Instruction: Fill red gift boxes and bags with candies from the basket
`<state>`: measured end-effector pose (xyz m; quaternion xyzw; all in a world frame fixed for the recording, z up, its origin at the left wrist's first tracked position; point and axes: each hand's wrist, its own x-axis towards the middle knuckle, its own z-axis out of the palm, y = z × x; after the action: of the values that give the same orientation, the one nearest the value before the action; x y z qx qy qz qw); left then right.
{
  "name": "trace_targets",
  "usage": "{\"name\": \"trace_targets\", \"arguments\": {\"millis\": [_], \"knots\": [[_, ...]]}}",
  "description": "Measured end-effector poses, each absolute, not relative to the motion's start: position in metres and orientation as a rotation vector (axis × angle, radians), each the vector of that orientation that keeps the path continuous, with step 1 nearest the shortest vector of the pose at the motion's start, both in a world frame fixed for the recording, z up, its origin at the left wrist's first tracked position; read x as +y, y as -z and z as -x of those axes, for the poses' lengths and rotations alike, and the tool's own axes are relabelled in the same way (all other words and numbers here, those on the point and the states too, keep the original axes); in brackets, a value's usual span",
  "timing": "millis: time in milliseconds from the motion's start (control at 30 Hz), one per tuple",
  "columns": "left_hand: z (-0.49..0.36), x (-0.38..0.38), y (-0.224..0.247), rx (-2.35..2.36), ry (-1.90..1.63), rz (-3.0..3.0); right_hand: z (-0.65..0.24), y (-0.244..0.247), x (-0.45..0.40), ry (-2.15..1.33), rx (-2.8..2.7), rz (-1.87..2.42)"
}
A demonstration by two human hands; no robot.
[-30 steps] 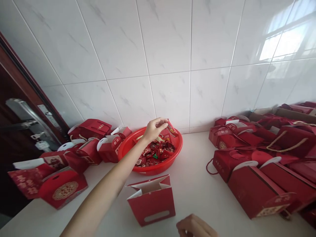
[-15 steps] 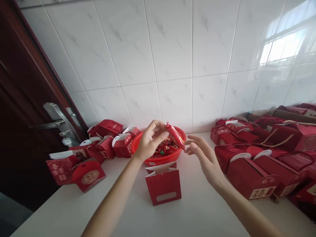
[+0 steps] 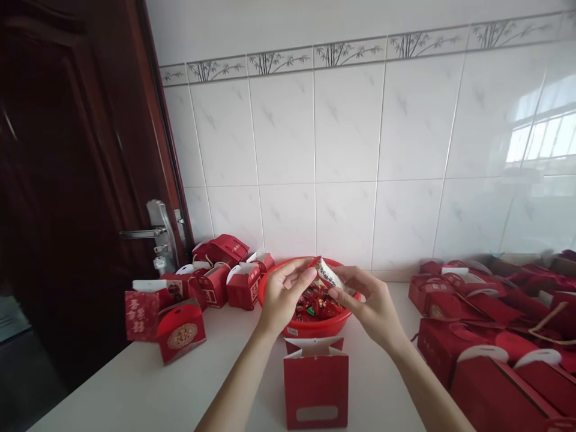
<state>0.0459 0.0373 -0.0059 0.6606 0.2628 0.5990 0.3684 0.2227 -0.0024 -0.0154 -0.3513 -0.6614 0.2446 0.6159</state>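
Between my two hands is a small wrapped candy packet (image 3: 328,276), its white printed face with red edges turned up. My left hand (image 3: 288,291) pinches its left end, and the fingers of my right hand (image 3: 366,300) close on its right end. Below them a red plastic basket (image 3: 317,329) holds many red-wrapped candies (image 3: 315,304), with one green bit among them. In front of the basket a red paper gift box (image 3: 316,384) stands upright with its top open and a pale oblong patch low on its front.
Several red gift boxes (image 3: 243,282) cluster at the left by the dark door (image 3: 67,180) with its metal handle (image 3: 148,233). Many more red boxes (image 3: 495,384) fill the right side of the white table (image 3: 148,390). A tiled wall (image 3: 346,132) rises behind.
The packet has turned from its red side to its white printed side. My right hand has come in from beside it and now grips it too. The view has tilted up and to the left.
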Motion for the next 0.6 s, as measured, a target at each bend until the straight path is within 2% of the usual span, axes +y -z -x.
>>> {"name": "trace_targets", "arguments": {"millis": [233,500,600], "knots": [[-0.040,0.049,0.008,0.731,-1.494,-1.758,-0.233,0.013,0.013,-0.677,-1.725,0.816],[-0.044,0.057,0.014,0.723,-1.478,-1.793,-0.236,0.016,0.022,-1.054,-1.717,0.694],[-0.040,0.065,0.017,0.762,-1.462,-1.789,-0.241,0.015,0.022,-1.075,-1.725,0.689]]}}
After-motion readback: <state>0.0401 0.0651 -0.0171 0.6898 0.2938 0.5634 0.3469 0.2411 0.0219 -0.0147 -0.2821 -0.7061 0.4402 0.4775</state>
